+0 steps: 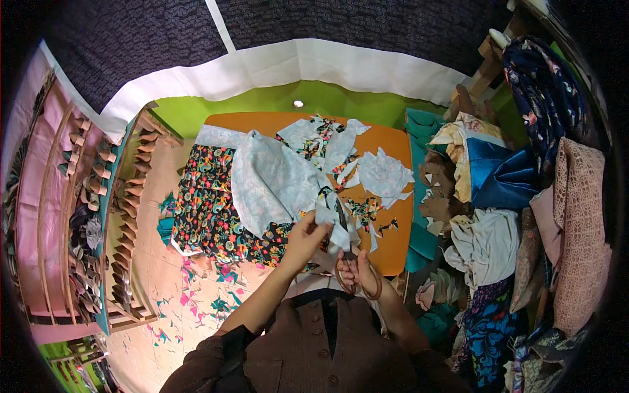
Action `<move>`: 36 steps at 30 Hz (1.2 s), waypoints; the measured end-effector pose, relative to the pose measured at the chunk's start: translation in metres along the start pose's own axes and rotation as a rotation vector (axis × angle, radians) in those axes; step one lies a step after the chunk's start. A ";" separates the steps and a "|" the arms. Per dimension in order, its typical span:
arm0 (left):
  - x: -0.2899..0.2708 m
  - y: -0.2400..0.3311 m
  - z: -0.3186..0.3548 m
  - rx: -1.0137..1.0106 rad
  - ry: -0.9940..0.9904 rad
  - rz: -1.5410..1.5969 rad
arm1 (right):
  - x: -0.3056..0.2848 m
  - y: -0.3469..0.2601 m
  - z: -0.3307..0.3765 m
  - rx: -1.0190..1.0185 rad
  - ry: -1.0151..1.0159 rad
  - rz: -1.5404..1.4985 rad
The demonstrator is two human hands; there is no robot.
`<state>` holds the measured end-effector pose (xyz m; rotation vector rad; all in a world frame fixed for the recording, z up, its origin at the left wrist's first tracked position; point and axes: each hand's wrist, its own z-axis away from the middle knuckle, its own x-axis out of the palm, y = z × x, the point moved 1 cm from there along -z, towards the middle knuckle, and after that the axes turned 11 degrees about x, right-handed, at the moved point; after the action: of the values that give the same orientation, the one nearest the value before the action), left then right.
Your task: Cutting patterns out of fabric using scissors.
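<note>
Racks first: long wooden shelf unit [124, 216] on the person's left w/ rows of small wooden shoe-form-looking pieces in its slots, can't tell exactly what they are. No real bins otherwise, just a heaped pile of folded fabrics [524, 216] on the right, blue satin, lace, white cloth etc.

Hands: left hand [305, 237] is pinched shut on a strip of pale light-blue printed fabric [275, 177], thumb + fingers closed on the edge, lifting it a bit off the orange tabletop [393, 242]. Right hand [359, 267] is wrapped thru the brown loop handles of a pair of scissors [346, 245], fingers closed round them; dark blades point up and away from the body into the cloth. Blades look slightly apart but tbh hard to tell.

Fabric sits right betw the two hands and spreads away from them across the table, lying on top of a black floral multicolour cloth [209, 203] that hangs off the left edge. Hands are close together, just beside each other near the table's near edge. Cut scraps [383, 173] lie on the table past the scissors, more bits on the floor [196, 308].
</note>
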<state>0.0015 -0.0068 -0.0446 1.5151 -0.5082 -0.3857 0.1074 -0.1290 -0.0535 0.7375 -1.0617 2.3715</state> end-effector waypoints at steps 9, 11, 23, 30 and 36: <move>-0.046 -0.003 -0.016 -0.197 0.238 0.505 | -0.024 0.009 0.004 0.055 0.067 -0.042; -0.051 -0.009 -0.013 -0.171 0.243 0.517 | -0.022 0.009 0.007 0.056 0.132 -0.023; -0.068 -0.002 -0.001 -0.271 -0.054 0.412 | -0.002 0.028 0.006 0.193 -0.022 0.003; -0.078 0.003 0.004 -0.187 -0.211 0.142 | 0.007 0.037 0.005 0.110 -0.118 0.046; -0.080 0.007 0.006 -0.173 -0.272 0.090 | 0.016 0.036 0.012 0.107 -0.188 0.095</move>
<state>-0.0691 0.0315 -0.0443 1.2749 -0.7356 -0.5546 0.0778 -0.1573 -0.0564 0.9851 -1.0726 2.4948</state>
